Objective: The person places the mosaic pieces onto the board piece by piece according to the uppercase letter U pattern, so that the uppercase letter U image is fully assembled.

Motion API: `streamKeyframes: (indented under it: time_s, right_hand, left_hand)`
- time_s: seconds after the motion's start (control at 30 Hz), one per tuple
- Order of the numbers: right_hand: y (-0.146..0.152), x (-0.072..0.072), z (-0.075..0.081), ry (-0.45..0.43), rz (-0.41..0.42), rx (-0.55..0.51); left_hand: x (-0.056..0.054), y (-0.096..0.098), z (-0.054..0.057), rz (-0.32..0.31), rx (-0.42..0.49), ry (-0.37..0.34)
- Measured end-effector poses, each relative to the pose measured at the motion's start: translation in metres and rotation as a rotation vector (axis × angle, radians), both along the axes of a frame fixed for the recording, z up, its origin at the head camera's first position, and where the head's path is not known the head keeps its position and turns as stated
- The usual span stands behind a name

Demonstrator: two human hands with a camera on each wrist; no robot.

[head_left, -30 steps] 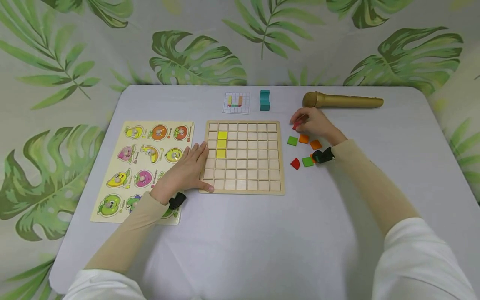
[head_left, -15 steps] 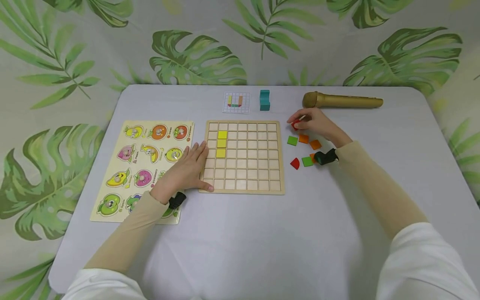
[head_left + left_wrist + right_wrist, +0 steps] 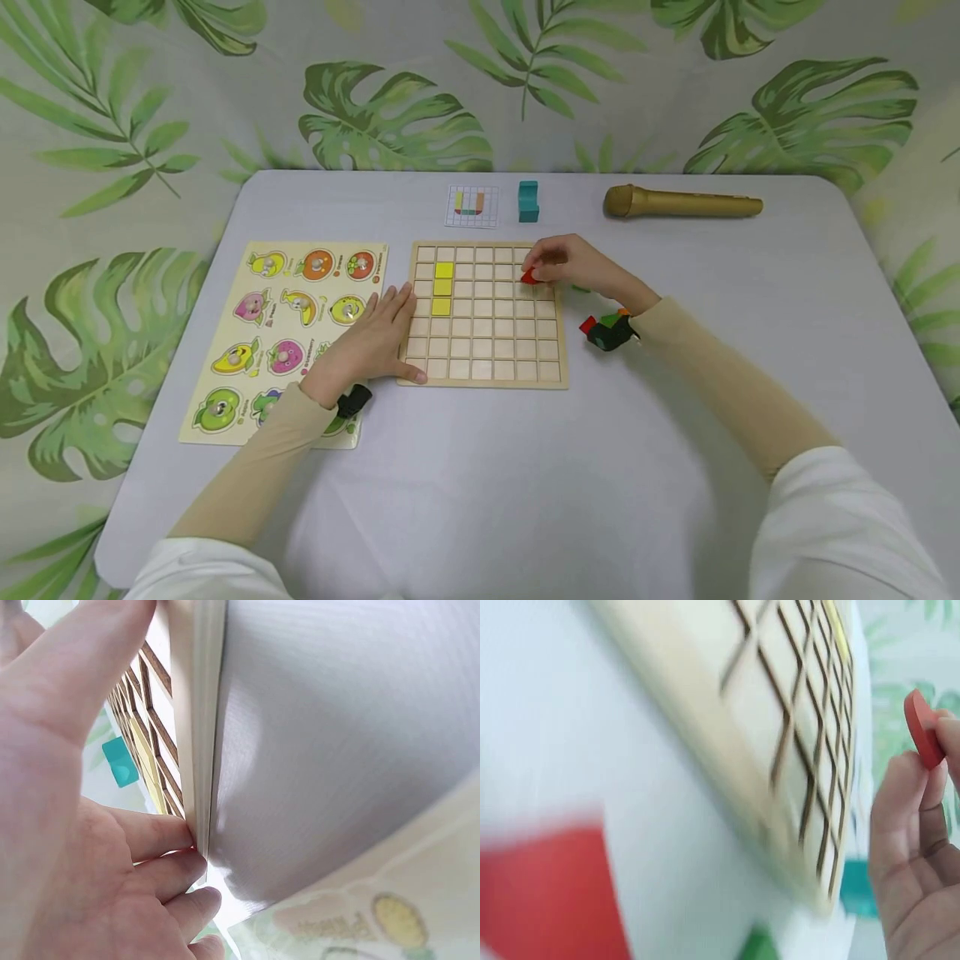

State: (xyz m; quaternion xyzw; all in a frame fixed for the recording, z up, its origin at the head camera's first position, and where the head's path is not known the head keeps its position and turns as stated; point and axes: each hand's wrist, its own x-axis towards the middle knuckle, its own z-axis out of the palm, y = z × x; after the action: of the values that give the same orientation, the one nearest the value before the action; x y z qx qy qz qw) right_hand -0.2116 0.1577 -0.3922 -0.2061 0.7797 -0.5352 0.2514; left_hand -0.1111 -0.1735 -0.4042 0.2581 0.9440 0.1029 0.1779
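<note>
My right hand (image 3: 583, 265) pinches a red curved-edge tile (image 3: 529, 276) between thumb and fingers, above the right side of the wooden grid board (image 3: 483, 325). In the right wrist view that same red tile (image 3: 921, 729) stands on edge in the fingertips. My left hand (image 3: 377, 337) rests along the board's left edge, fingers extended and thumb near the lower left corner. The left wrist view shows its fingertips touching the board's side (image 3: 201, 742). Three yellow square tiles (image 3: 442, 287) lie in one column of cells at the board's left.
Right of the board are a red tile (image 3: 587, 325) and green and orange tiles, partly hidden by the right wrist. Behind it lie a pattern card (image 3: 471, 207), a teal block (image 3: 528, 202) and a gold microphone (image 3: 686, 202). A fruit puzzle board (image 3: 258, 333) is at left.
My right hand has picked the red tile up from the loose tiles and carried it left over the board's right side. The left hand has stayed in place.
</note>
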Motion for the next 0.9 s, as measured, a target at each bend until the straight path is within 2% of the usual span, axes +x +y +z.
streamKeyframes:
  time_s: [0.17,0.4,0.6,0.8,0.9]
  right_hand:
    - [-0.031,0.010,-0.005,-0.021,0.040,-0.016]
    - [-0.077,0.023,-0.014,-0.016,0.067,0.022]
    - [-0.109,0.034,-0.018,0.079,0.075,0.067]
    - [-0.125,0.042,-0.022,0.133,0.082,0.157]
    - [-0.128,0.043,-0.023,0.222,0.106,0.201]
  left_hand:
    - [0.000,0.001,0.001,-0.001,-0.007,-0.001]
    - [0.000,0.000,0.001,0.007,-0.006,-0.010]
    - [0.000,-0.001,-0.001,0.011,-0.011,-0.016]
    - [-0.001,0.000,-0.001,-0.001,-0.012,-0.011]
    - [-0.001,0.000,-0.001,-0.002,-0.012,-0.009]
